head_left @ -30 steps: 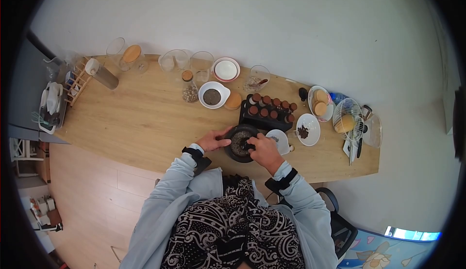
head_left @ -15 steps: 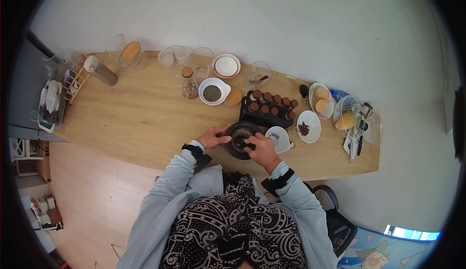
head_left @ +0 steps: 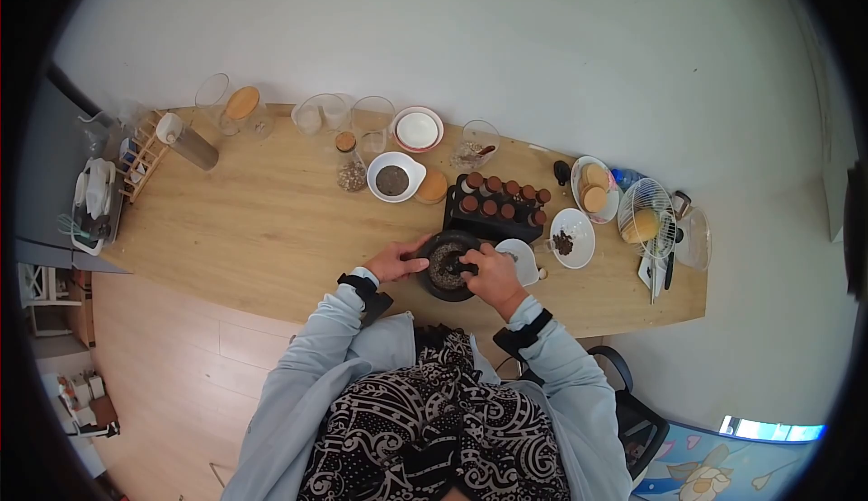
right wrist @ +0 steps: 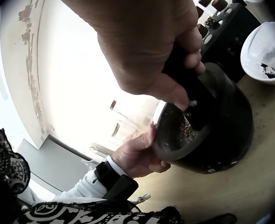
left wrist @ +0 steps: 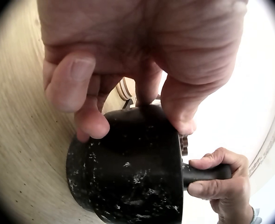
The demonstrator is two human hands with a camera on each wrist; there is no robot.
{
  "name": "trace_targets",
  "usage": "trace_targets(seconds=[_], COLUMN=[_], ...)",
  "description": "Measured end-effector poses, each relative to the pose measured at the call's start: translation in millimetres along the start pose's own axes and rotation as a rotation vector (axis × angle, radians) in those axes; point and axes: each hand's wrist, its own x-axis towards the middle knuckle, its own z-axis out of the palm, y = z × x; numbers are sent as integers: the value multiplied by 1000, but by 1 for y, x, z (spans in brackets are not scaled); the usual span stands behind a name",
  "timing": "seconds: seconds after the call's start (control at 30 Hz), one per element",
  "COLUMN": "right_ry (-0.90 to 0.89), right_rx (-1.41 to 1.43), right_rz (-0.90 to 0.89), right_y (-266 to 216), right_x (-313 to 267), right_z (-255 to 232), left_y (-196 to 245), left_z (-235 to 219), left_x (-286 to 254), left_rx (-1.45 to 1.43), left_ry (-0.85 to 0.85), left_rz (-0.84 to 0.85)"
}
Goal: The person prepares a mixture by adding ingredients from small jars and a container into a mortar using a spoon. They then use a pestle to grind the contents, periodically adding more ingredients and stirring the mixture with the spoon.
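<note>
Over mortar: R hand fisted on pestle, L hand cupping rim.

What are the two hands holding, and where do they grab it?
The right hand grips the black pestle by its handle. The left hand holds the black mortar by its outer wall.

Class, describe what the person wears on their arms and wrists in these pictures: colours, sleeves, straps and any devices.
Both arms wear long light grey-blue sleeves, left sleeve and right sleeve, with a white cuff edge showing at each wrist. A black strap carrying a small black device sits on the left wrist and on the right wrist. The left hand and right hand are bare, without gloves.
</note>
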Motion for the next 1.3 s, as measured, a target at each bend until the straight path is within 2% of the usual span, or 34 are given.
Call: trace_targets(seconds=[0.03,0.17,0.23,0.27,0.33,0.43,0.63,0.67,0.73,0.87,0.93,1.03,1.07,1.13,1.27,1.3], right_ry=[63,81,-55,-51,-9,84,-89,-86,51,29,-61,-108,-105,35,-22,-96], right_rx=[-30,22,88,87,-70,-45,94,92,-39,43,112,-41,-41,-52,43,55], right_rz=[-16,-27,-21,-22,2,-33,28,28,-9,5,-88,-4,-5,-61,-75,-29], right_y=[-2,-8,6,4,0,-11,6,2,-9,-12,2,2,-1,-9,-3,1], right_x=[2,-4,-7,-5,1,4,2,4,8,6,3,8,10,12,9,10], right_z=[4,8,1,-1,-5,11,-9,-8,-1,5,0,-11,-7,5,0,-7], left_y=[-1,-7,-5,-3,-2,-8,-4,-5,-9,-10,-7,-7,-6,-6,-10,-8], left_z=[0,1,0,0,-1,-1,-1,0,-1,0,-1,-2,-1,1,-1,-1], left_x=[2,0,3,2,1,5,3,2,4,2,4,2,2,3,1,3], left_rx=[-2,-18,-37,-19,1,-16,8,7,5,-23,-16,2,-6,-22,-17,-4], left_ry=[1,5,7,5,7,10,-15,-6,7,1,-6,-1,2,6,6,2], left_rz=[2,-29,-11,-16,-19,23,-45,-17,10,8,1,4,8,12,-8,-17])
